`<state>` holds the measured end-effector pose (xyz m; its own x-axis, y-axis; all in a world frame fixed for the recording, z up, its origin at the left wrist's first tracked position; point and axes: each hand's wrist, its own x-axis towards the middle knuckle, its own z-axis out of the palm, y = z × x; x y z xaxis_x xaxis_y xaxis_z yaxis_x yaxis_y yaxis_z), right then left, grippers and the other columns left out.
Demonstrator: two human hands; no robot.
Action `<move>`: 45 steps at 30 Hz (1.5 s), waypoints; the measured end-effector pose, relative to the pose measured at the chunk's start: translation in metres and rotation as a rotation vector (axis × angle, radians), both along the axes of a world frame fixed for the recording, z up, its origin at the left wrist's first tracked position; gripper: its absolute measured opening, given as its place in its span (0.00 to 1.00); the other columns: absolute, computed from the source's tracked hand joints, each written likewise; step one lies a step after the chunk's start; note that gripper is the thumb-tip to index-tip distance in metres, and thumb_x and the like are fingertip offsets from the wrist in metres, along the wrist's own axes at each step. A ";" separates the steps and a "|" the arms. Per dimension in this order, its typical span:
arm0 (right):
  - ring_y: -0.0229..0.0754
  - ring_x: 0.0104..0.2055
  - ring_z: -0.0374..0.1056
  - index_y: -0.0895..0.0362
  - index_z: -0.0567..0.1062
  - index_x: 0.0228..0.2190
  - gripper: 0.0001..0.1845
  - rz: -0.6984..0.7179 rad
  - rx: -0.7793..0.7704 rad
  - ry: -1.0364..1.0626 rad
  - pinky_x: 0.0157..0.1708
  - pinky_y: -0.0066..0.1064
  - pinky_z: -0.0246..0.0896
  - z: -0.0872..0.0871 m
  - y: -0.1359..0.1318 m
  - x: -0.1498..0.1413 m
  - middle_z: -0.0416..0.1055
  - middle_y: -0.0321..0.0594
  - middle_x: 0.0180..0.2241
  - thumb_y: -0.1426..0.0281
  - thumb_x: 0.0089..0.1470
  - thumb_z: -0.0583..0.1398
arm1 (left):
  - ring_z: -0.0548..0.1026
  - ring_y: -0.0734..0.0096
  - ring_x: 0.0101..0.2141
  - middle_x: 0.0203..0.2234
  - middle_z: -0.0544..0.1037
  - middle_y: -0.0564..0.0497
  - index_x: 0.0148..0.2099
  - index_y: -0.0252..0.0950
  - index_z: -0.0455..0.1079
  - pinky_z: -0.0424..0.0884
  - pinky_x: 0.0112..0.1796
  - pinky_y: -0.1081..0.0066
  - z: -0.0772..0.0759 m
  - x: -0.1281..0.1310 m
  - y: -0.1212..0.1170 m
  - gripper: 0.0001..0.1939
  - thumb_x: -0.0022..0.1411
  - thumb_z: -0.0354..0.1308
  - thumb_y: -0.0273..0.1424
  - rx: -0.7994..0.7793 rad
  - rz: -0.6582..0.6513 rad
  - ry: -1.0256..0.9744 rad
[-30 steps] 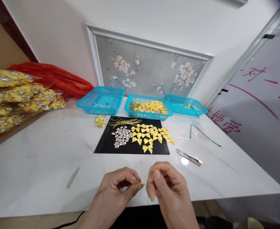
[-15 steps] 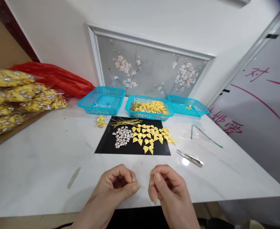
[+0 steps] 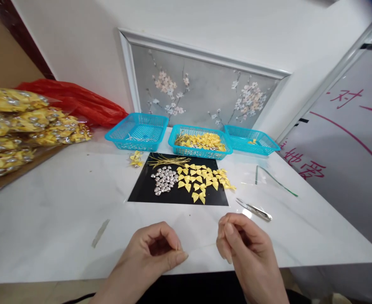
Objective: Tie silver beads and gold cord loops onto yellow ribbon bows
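Observation:
My left hand point(image 3: 160, 249) is closed in a pinch of thumb and forefinger near the table's front edge. To its right, my right hand point(image 3: 243, 238) is also pinched closed. A thin pale strand point(image 3: 201, 247) runs between the two hands; its ends are hidden in the fingers. Beyond them lies a black mat point(image 3: 160, 202) bearing gold twist ties point(image 3: 168, 161), a cluster of silver bells or beads point(image 3: 165, 180) and several yellow ribbon bows point(image 3: 199, 197).
Three blue baskets stand behind the mat: left point(image 3: 135, 145), middle point(image 3: 201, 153) with bows, right point(image 3: 264, 148). Thread snips point(image 3: 254, 210) and a green strip point(image 3: 276, 181) lie at right. Bagged bows point(image 3: 11, 126) are piled at left, beside a red plastic bag point(image 3: 78, 103).
My right hand has moved right, away from the left hand, and the strand now stretches across the wider gap. The left hand keeps its pinch nearly in place.

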<state>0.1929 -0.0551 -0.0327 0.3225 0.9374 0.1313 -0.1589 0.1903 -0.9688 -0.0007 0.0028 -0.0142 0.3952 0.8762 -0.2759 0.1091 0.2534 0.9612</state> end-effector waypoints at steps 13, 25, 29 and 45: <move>0.33 0.22 0.54 0.56 0.72 0.30 0.16 -0.050 -0.034 -0.155 0.24 0.29 0.48 0.000 0.000 0.018 0.60 0.32 0.22 0.59 0.65 0.60 | 0.68 0.72 0.26 0.23 0.71 0.56 0.28 0.38 0.69 0.64 0.28 0.74 -0.005 0.010 0.000 0.10 0.54 0.66 0.34 0.160 -0.091 0.068; 0.33 0.23 0.55 0.57 0.75 0.37 0.18 -0.077 -0.125 -0.042 0.26 0.29 0.50 -0.015 0.003 0.048 0.62 0.32 0.23 0.54 0.62 0.62 | 0.78 0.62 0.40 0.41 0.80 0.48 0.44 0.35 0.74 0.75 0.43 0.57 -0.007 0.058 0.060 0.06 0.67 0.60 0.32 0.617 0.004 0.642; 0.33 0.22 0.56 0.58 0.76 0.34 0.20 -0.034 -0.138 -0.016 0.24 0.28 0.50 -0.019 0.002 0.049 0.63 0.33 0.22 0.52 0.60 0.63 | 0.78 0.58 0.45 0.51 0.77 0.44 0.54 0.36 0.72 0.76 0.45 0.53 -0.017 0.075 0.073 0.14 0.68 0.60 0.35 0.657 0.036 0.803; 0.33 0.20 0.56 0.57 0.75 0.45 0.17 -0.002 0.000 -0.067 0.20 0.25 0.55 -0.014 0.030 0.038 0.64 0.32 0.25 0.58 0.61 0.59 | 0.78 0.59 0.44 0.50 0.78 0.45 0.53 0.36 0.72 0.77 0.44 0.54 -0.015 0.087 0.080 0.14 0.68 0.60 0.35 0.718 0.033 0.931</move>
